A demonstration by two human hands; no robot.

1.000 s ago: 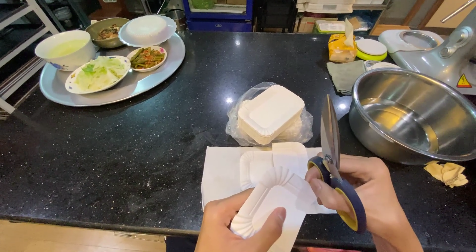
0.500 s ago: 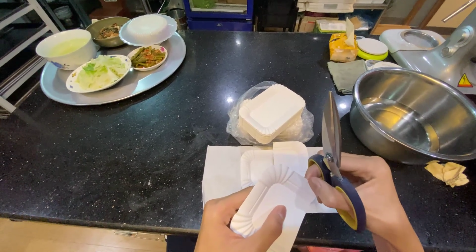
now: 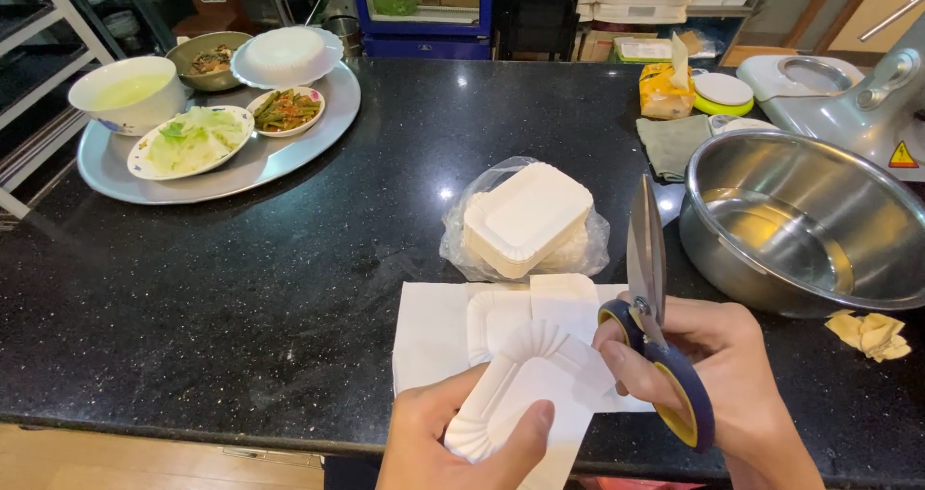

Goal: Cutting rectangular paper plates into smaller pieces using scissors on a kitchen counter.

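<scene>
Looking down, I take the black counter (image 3: 241,297) as my landmark and read across it from its left end.

Tray: a round metal tray (image 3: 125,177) sits at the counter's far left corner, carrying a cream bowl (image 3: 130,90) of pale liquid, a plate of greens (image 3: 190,140), a small dish of chopped vegetables (image 3: 285,110), a dark bowl (image 3: 207,58) and an upturned white plate (image 3: 286,54).

Left hand: my left hand (image 3: 453,442) is at the counter's near edge, fingers curled underneath and thumb pressed on top, pinching a crimped white paper tray (image 3: 520,394).

Paper tray: it is held just above a white sheet (image 3: 429,331) lying flat on the counter's near middle; more cut white pieces rest on that sheet.

Stack: a stack of paper trays (image 3: 527,218), part wrapped in clear plastic, sits mid-counter, just beyond the sheet.

Scissors: blue-and-yellow-handled scissors (image 3: 655,317) stand nearly upright with the blades together, pointing away from me.

Right hand: my right hand (image 3: 723,374) is closed through the handles, gripping the scissors, its fingertips touching the paper tray's right edge.

Cloth and packet: a grey cloth (image 3: 672,145) and a yellow packet (image 3: 667,90) lie toward the counter's far right.

Steel bowl: a large steel bowl (image 3: 809,225) sits on the counter's right end.

Scraps: crumpled yellowish scraps (image 3: 872,333) lie just in front of the steel bowl.
</scene>
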